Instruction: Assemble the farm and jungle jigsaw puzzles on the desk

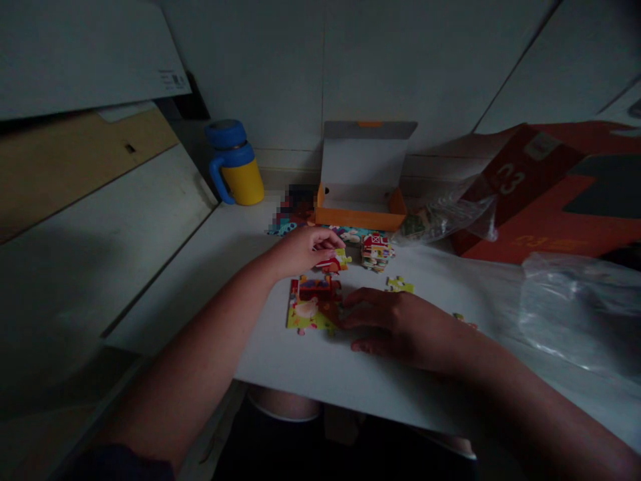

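Note:
A small assembled patch of jigsaw puzzle (310,304) lies on the white table (300,374), showing a farm scene with a hen. My left hand (303,250) is above its far side, with the fingers pinched on a red and yellow jigsaw piece (333,262). My right hand (388,324) lies flat beside the patch, fingertips touching its right edge and holding nothing I can see. A stack of jigsaw pieces (375,252) stands to the right of my left hand. A loose yellow-green piece (399,285) lies near my right hand.
Behind the hands stands an open orange and grey box (361,214), with a blue and yellow lidded mug (234,164) to its left. A crumpled plastic bag (445,220) and an orange printed carton (521,194) lie at the back right. Another plastic bag (575,310) lies at the right.

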Demonstrator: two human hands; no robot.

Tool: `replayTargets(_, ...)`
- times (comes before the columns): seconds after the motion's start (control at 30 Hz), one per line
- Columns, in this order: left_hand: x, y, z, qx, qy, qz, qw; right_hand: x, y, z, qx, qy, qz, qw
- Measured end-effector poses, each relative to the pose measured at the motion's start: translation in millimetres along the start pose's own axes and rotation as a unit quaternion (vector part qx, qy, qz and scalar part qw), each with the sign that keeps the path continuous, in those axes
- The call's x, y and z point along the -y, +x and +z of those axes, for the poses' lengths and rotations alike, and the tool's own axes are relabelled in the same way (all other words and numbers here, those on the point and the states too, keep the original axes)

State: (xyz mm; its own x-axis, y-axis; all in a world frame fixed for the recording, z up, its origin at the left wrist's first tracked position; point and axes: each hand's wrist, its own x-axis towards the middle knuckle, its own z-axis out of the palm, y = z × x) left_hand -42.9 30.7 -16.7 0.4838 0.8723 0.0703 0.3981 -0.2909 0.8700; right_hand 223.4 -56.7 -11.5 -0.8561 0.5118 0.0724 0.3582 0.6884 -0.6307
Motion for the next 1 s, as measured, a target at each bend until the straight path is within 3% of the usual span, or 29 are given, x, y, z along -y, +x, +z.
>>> replayTargets(0.1, 2, 0, 0.0, 0.008, 0.013, 0.010, 1.000, 3, 3, -1, 0.040, 0.010, -0.008, 0.999)
replayTargets(0.43, 10, 2, -0.4, 0.021, 0.023, 0.007, 0.999, 6, 3, -1, 0.036, 0.020, -0.013, 0.999)
replayTargets(0.67, 11, 7, 8.0, -0.037, 0.037, 0.005, 0.999, 5, 2, -1, 0.027, 0.034, -0.019, 0.999)
replayTargets(0.87, 5, 6, 13.9, -0.060, 0.131, 0.008, 0.990, 4, 2, 0, 0.038, 0.011, -0.013, 0.999)
replayTargets(1.0, 0, 4, 8.3, -0.078, 0.198, 0.054, 0.976, 5, 2, 0, 0.033, 0.004, -0.011, 0.999)
